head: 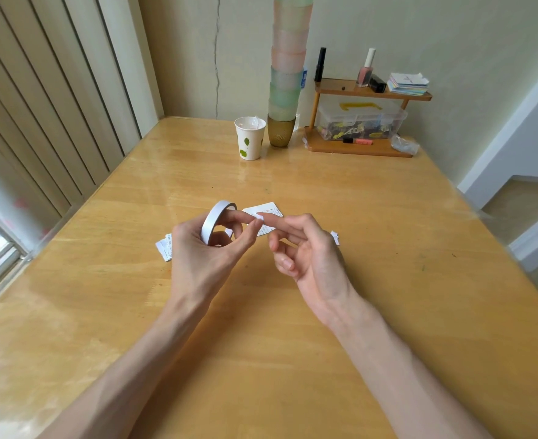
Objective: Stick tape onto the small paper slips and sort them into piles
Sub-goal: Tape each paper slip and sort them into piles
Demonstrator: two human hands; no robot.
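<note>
1. Up off the tabletop [372,198], left hand [198,251] fingers [234,216] grasp the tape roll [211,222], forefinger through it.
2. Right hand [310,251] released, loosely curled; forefinger tip touches a tape bit [259,218].
3. Paper slips [269,211] lie behind and beside the fingers.

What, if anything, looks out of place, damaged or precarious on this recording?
A long crack runs down the back wall behind the table. Next to it, a tall stack of pastel plastic cups rises from a brown cup past the top of the frame and looks precarious. The paper slips and tape roll look ordinary.
</note>
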